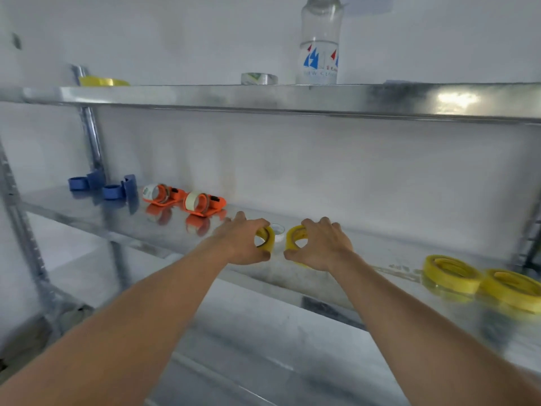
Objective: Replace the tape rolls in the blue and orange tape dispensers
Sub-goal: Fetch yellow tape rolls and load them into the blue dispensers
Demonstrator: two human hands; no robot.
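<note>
On the middle metal shelf, two blue tape dispensers stand at the far left with no roll on their hubs. Right of them lie two orange dispensers, each carrying a pale, nearly spent roll. At the shelf's centre my left hand is shut on a small yellow tape roll. My right hand is shut on a second yellow roll. A small white roll lies on the shelf between and behind them.
Two wide yellow tape rolls lie at the shelf's right end. The upper shelf holds a clear bottle, a silver tape roll and a yellow roll. Steel uprights stand at the left.
</note>
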